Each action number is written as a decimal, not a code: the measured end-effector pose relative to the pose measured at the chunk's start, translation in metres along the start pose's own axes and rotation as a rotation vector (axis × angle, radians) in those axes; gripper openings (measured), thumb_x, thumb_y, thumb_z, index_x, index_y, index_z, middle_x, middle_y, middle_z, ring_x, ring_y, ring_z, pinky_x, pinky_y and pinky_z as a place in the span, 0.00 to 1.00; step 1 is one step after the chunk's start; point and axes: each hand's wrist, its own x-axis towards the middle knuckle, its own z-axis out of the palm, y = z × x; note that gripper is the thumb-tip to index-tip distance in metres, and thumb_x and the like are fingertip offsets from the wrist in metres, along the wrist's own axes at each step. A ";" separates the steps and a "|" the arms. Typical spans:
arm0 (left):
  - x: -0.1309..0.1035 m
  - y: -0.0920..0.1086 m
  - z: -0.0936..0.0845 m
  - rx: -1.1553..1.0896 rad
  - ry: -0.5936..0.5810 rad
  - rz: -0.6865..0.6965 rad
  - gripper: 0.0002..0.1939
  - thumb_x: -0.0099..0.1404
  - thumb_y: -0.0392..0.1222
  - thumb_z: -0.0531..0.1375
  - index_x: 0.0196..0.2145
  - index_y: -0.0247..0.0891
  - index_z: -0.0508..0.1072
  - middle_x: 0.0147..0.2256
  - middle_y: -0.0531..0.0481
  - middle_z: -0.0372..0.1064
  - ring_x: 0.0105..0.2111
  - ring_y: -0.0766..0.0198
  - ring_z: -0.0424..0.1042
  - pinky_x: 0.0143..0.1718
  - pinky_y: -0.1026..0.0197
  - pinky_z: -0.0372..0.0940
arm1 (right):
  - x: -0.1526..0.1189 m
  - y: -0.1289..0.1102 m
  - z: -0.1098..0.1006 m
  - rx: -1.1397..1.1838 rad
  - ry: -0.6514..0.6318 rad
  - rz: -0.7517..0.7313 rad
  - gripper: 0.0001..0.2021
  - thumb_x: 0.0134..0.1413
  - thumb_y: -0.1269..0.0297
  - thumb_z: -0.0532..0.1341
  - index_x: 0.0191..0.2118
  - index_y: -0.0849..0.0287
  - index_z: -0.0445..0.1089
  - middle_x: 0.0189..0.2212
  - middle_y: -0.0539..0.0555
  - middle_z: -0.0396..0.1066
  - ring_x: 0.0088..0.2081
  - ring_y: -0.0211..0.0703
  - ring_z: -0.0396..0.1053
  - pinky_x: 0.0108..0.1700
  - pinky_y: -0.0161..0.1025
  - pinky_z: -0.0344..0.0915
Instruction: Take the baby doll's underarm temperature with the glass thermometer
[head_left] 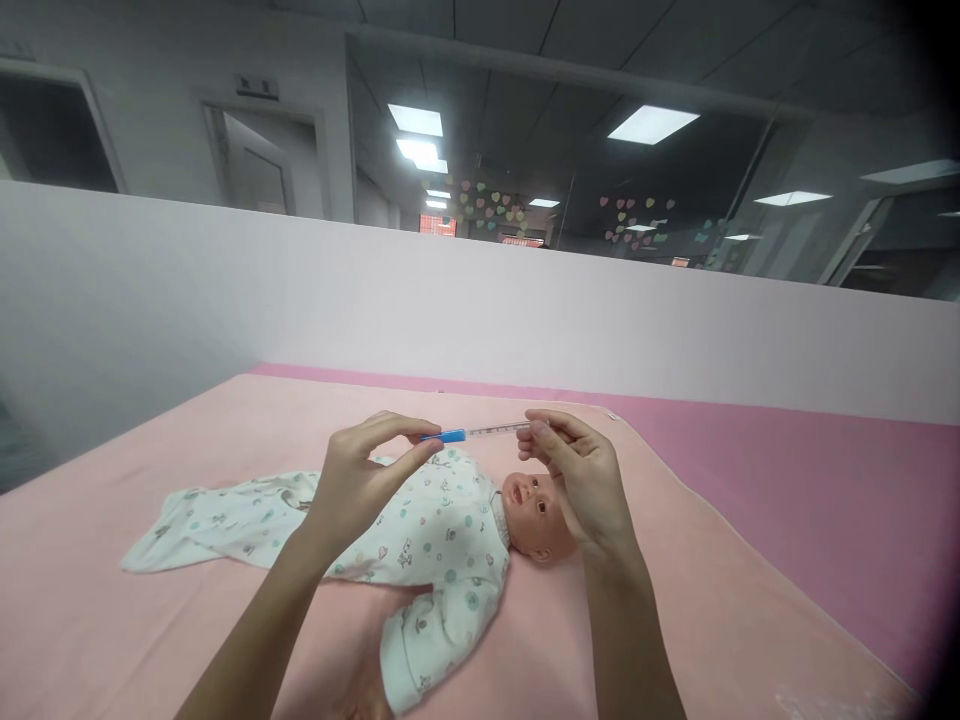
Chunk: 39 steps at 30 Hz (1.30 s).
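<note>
A slim clear glass thermometer (499, 429) with fine markings and a blue end (454, 436) is held up level between my hands. My left hand (356, 480) pinches the blue end between thumb and fingertips. At the clear end, the thumb and fingers of my right hand (592, 485) are closed on the glass, hiding its tip. Below them a baby doll (450, 530) lies on its back, its head (536, 510) to the right and partly behind my right hand. It wears a white patterned sleepsuit, and one sleeve reaches toward me.
The doll rests on a pink blanket (750, 620) spread over a darker pink surface (825, 480). A low white wall (525, 320) runs along the back. Beyond it are a glass partition with heart stickers (491, 205) and a doorway (270, 160).
</note>
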 end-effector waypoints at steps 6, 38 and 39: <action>-0.001 -0.002 0.006 0.035 -0.139 0.008 0.11 0.59 0.49 0.56 0.35 0.43 0.74 0.35 0.49 0.72 0.35 0.61 0.70 0.25 0.66 0.65 | 0.002 0.007 0.008 0.046 -0.044 0.018 0.11 0.48 0.57 0.61 0.33 0.60 0.70 0.25 0.52 0.69 0.27 0.36 0.65 0.34 0.37 0.65; 0.007 -0.018 -0.037 0.121 0.139 0.007 0.10 0.60 0.46 0.55 0.34 0.41 0.73 0.36 0.53 0.72 0.40 0.62 0.69 0.42 0.62 0.64 | 0.031 0.030 -0.031 -0.331 0.006 -0.018 0.10 0.41 0.58 0.64 0.24 0.60 0.69 0.21 0.50 0.64 0.24 0.36 0.59 0.27 0.36 0.56; 0.007 -0.017 -0.036 0.129 0.127 0.008 0.10 0.60 0.46 0.55 0.34 0.41 0.73 0.36 0.53 0.72 0.40 0.62 0.69 0.41 0.62 0.64 | 0.030 0.028 -0.030 -0.290 0.041 -0.035 0.09 0.41 0.58 0.63 0.25 0.60 0.69 0.21 0.50 0.64 0.24 0.36 0.59 0.27 0.36 0.56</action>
